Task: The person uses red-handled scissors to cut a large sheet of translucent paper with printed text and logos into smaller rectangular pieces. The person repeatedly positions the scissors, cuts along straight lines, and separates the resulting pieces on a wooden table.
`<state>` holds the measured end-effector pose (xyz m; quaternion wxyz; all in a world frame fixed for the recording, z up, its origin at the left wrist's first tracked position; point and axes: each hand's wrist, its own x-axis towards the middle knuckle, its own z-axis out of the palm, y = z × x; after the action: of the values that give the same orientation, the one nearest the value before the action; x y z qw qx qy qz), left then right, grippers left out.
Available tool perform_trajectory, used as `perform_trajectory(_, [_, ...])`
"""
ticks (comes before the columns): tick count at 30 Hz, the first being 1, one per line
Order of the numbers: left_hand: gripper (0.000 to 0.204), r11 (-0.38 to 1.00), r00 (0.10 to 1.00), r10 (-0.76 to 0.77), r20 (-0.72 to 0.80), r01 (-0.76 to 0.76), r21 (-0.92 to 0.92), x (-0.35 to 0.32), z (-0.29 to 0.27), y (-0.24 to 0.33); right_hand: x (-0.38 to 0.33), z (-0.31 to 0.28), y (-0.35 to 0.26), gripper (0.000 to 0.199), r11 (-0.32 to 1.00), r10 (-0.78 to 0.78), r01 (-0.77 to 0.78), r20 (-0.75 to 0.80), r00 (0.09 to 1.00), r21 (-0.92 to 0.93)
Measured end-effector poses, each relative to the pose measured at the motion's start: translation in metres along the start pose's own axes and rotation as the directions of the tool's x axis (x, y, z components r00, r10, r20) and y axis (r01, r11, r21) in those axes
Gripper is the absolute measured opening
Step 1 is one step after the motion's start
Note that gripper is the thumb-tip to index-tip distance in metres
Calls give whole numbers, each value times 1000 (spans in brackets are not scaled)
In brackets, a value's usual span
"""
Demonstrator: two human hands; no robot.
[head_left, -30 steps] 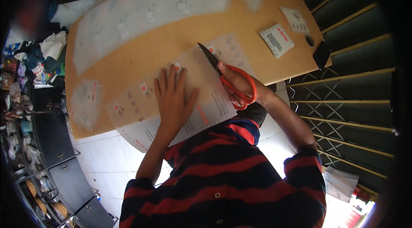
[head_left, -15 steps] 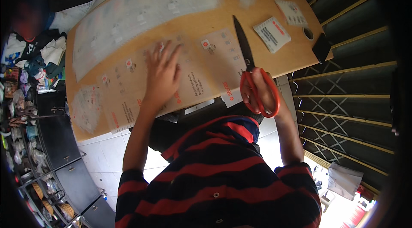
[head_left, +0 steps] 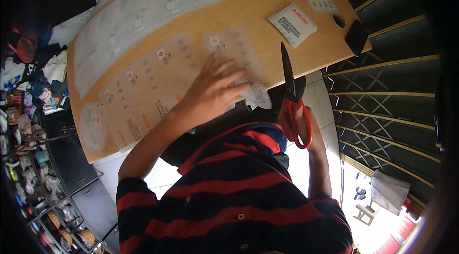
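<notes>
Scissors (head_left: 292,95) have been pulled back off the sheet since half a second ago, and the left hand has slid further along the plastic toward the table's near edge. So the blades aren't in the material right now.

As for progress: a long clear printed plastic sheet (head_left: 143,96) is laid under and to the left of the left hand (head_left: 213,92), and it looks mostly uncut, with several little red-marked panels in a row on it. A second, larger sheet (head_left: 138,15) is spread further out beyond the fingers, apparently untouched. A couple of small white packets (head_left: 291,24) are seen past the scissor tip, well apart from both hands. Judging by that, most of the cutting is probably left to do.

Hands: the left one is spread flat, fingers splayed, pressed down on the sheet's near right end. The right hand (head_left: 299,125) is wrapped through the orange loops of the scissors, held just off the table edge beside the left hand, blades closed together and pointed away from the body. The two hands are kept apart, not touching.
</notes>
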<state>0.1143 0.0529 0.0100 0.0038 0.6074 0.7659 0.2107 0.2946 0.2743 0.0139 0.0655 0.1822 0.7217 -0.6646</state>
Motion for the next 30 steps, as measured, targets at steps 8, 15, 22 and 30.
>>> perform_trajectory(8, [40, 918, 921, -361, -148, 323, -229, -23, -44, -32, -14, 18, 35, 79, 997, -26, 3, 276, 961, 82])
perform_trajectory(15, [28, 793, 866, -495, 74, 485, -368, -50, -49, -53, -15, 40, 42, 55, 986, 109, -153, 443, 890, 65])
perform_trajectory(22, [65, 894, 893, -449, -40, 447, -36, -37, -34, -17, -2, 45, 37, 64, 994, 19, 30, 420, 907, -109])
perform_trajectory(30, [48, 867, 864, -490, 113, 497, -39, -24, -29, -39, -3, 46, 34, 69, 994, -39, 77, 423, 905, -75])
